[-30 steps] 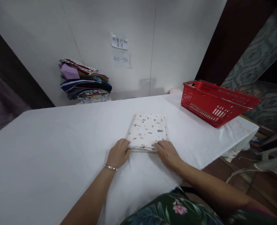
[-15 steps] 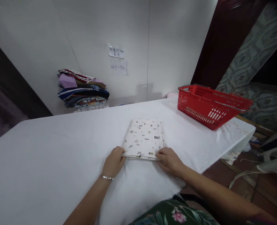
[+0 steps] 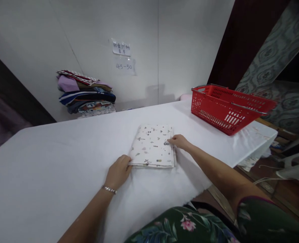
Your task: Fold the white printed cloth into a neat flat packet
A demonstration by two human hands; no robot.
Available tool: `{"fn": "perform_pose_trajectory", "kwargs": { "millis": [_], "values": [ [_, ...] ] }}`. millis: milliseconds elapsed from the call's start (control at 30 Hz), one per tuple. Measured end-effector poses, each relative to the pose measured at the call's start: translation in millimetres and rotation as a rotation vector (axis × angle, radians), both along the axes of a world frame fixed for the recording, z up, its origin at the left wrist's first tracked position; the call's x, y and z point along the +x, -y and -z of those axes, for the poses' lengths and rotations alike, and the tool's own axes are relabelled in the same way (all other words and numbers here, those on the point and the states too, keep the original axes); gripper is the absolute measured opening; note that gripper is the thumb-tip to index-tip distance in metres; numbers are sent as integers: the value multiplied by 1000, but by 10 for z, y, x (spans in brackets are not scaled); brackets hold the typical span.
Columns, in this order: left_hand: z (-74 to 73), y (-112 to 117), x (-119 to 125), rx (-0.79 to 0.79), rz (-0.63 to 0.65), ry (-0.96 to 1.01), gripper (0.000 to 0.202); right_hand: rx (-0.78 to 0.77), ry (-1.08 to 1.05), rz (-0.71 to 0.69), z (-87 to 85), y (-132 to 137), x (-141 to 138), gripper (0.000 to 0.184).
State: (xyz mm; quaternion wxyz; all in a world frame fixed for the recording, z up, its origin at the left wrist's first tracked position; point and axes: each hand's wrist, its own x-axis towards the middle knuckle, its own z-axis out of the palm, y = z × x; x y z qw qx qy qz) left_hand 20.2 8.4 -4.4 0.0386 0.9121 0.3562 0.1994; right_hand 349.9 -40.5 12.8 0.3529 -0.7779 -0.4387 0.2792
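A folded white cloth (image 3: 152, 146) with a small plant-like print lies flat on the white-covered table (image 3: 71, 158) in front of me. My left hand (image 3: 118, 170), with a silver bracelet at the wrist, pinches the cloth's near left corner. My right hand (image 3: 181, 141) is at the cloth's right edge, its thumb and fingers closed on the layers about midway along that side. The cloth's layers show along the near and right edges. The fingertips of both hands are partly hidden.
A red plastic basket (image 3: 227, 111) with metal handles stands at the table's back right. Folded fabrics (image 3: 87, 94) are stacked at the back left, by the wall. Paper signs (image 3: 124, 65) hang on the wall. A white chair (image 3: 296, 172) is on the floor at right.
My right hand has moved from the cloth's near right corner up to the middle of its right edge. My left hand stays at the near left corner. The view has shifted slightly.
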Motion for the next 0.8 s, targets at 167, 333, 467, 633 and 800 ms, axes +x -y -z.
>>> {"fn": "perform_pose_trajectory", "kwargs": {
  "millis": [167,333,467,633,800],
  "values": [
    [-103,83,179,95,111,-33,32,-11,-90,-7,-22,-41,3,20],
    [-97,190,461,70,242,-69,31,-10,-212,49,37,57,76,16],
    [-73,192,504,56,260,-70,28,-5,-267,63,122,102,104,21],
    [-102,184,523,50,291,-88,29,-28,-262,28,120,99,59,29],
    [-138,298,756,63,381,-145,33,-93,-172,-51,39,187,32,32]
  ]
}}
